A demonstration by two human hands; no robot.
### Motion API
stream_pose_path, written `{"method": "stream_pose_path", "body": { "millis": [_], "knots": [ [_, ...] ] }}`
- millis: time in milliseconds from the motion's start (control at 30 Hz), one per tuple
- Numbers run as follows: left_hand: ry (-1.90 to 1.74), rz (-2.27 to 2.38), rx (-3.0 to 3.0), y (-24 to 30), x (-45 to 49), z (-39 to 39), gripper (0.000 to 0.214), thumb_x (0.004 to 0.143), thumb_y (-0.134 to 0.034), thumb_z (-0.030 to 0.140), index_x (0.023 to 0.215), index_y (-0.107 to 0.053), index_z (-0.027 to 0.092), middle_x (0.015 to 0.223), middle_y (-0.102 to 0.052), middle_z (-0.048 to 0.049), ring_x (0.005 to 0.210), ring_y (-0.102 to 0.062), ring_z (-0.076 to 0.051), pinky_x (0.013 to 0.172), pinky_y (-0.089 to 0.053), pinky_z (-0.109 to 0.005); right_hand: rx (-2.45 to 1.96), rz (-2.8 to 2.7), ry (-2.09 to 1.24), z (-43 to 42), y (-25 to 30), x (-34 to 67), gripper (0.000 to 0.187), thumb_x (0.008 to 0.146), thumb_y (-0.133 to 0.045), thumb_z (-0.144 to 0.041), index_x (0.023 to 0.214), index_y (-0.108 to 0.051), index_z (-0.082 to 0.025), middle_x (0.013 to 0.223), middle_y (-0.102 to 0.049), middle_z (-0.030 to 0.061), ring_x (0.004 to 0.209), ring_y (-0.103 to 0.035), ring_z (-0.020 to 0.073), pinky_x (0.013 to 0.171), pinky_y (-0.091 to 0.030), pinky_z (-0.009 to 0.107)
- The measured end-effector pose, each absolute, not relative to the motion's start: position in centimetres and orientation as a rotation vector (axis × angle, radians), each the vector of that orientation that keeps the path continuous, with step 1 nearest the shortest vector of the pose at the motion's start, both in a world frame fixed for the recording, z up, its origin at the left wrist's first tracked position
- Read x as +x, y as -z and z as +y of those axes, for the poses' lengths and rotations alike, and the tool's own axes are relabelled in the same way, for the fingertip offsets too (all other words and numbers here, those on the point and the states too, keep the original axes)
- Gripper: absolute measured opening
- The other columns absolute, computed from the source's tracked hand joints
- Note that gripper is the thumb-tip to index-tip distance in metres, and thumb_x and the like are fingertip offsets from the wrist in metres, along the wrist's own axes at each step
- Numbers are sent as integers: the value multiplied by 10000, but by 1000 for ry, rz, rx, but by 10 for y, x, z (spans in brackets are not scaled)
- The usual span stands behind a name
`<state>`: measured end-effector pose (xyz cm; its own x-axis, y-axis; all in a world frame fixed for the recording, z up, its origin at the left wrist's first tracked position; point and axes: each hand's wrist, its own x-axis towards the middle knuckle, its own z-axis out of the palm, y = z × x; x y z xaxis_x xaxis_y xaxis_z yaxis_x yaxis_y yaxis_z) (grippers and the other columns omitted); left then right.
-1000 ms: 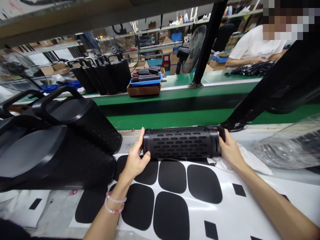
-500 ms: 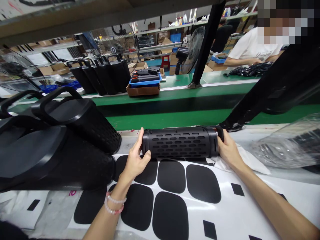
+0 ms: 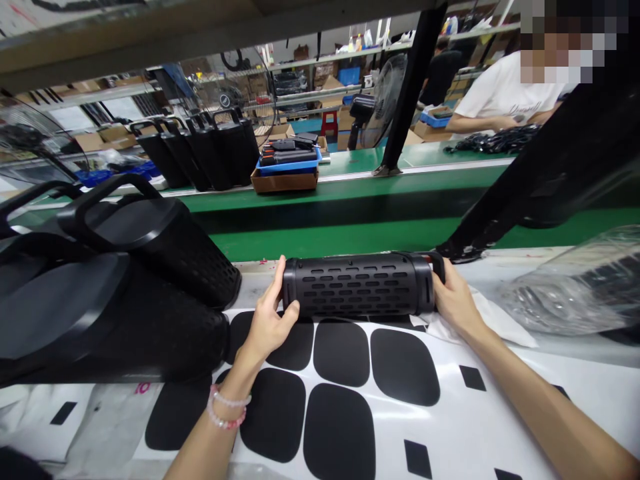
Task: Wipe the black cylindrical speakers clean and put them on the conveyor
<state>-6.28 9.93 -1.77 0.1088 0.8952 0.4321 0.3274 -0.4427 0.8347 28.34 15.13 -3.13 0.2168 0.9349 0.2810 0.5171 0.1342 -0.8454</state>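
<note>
A black cylindrical speaker (image 3: 357,285) with a slotted grille lies on its side across the far part of the workbench. My left hand (image 3: 267,319) grips its left end, thumb on the front and fingers behind. My right hand (image 3: 453,298) holds its right end cap. Under the speaker lies a white sheet (image 3: 450,413) covered with several black rounded pads (image 3: 404,365). A bead bracelet circles my left wrist.
Two big black perforated speaker bodies (image 3: 115,293) with handles lie at the left. A clear plastic bag (image 3: 575,287) sits at the right. Beyond runs a green conveyor (image 3: 360,230) with a cardboard box (image 3: 285,179) and several black units (image 3: 210,150). A person in a white shirt (image 3: 505,93) works far right.
The speaker and both hands have shifted a little to the left; the grip is unchanged.
</note>
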Motion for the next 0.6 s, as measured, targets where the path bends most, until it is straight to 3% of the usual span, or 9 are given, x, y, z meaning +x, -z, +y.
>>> {"method": "stream_pose_path", "body": {
  "millis": [600],
  "knots": [
    [-1297,1234,1917,17,-66,101,707,934,-528,244,1560,-199,258,1634,-227,-49,1506,-171,-238,1235,-196,-392,-1503,-1418,-579,153,36,286,361,835,-488,-589,981,-562,-267,942,-651,62,962,-597,307,930,-441,474]
  ]
}}
